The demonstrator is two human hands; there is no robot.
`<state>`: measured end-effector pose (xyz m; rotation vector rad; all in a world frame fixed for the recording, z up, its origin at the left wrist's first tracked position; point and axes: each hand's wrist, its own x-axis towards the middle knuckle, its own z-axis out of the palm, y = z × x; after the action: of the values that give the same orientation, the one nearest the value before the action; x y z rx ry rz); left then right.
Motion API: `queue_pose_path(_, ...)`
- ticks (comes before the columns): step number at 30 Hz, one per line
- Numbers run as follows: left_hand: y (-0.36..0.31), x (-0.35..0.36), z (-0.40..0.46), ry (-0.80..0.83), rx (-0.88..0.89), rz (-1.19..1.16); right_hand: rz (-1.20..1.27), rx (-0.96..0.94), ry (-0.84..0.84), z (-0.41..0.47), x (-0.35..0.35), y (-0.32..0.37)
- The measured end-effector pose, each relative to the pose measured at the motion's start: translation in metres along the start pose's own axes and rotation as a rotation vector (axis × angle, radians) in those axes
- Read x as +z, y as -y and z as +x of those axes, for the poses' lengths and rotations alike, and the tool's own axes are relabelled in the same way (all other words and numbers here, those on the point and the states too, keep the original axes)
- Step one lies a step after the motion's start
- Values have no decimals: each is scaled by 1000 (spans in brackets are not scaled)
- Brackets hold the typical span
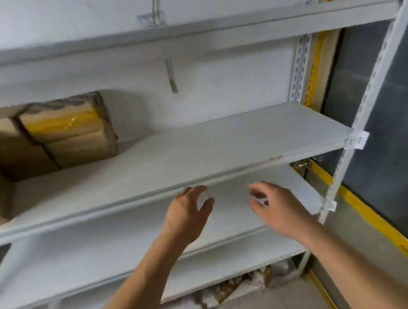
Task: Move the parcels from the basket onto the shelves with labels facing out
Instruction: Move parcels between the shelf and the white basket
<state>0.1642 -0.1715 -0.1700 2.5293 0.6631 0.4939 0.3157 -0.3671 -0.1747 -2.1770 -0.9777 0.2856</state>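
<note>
Hands hover, fingers loose, before smooth flat shelves.

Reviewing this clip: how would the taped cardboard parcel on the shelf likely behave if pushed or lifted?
The taped cardboard parcel looks boxy with flat faces, so it would probably slide on the shelf rather than roll. Its corners look worn, so it may flex slightly. Weight cannot be judged.

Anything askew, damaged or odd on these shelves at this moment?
One thing: the brown cardboard parcel with yellow tape at the left of the white metal shelf sits tilted, and no label shows on its visible faces. Both the left hand and right hand hover empty below that shelf's front edge.
</note>
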Motion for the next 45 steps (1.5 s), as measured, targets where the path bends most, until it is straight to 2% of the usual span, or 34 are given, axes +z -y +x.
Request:
queue_pose_path(10, 110, -140, -45, -324, -231, 63, 38, -359, 151, 79, 103, 174)
queue_pose_path(22, 242, -266, -105, -697, -426, 166, 111, -577, 315, 113, 237, 361)
queue_pose_path(29, 282, -321, -142, -964, -575, 215, 187, -666, 403, 118, 293, 440)
queue_pose_path(32, 291, -336, -142, -1006, -627, 207, 254, -668, 402, 121, 307, 467)
queue_pose_path(36, 301, -350, -132, -927, -679, 101, 308, -640, 382, 127, 323, 490)
queue_pose_path(41, 309, -352, -119, -889, -654, -127, 578, -407, 586, 132, 327, 508)
queue_pose_path(45, 312, -345, -116, -963, -615, -244, 641, -306, 554, 139, 330, 510)
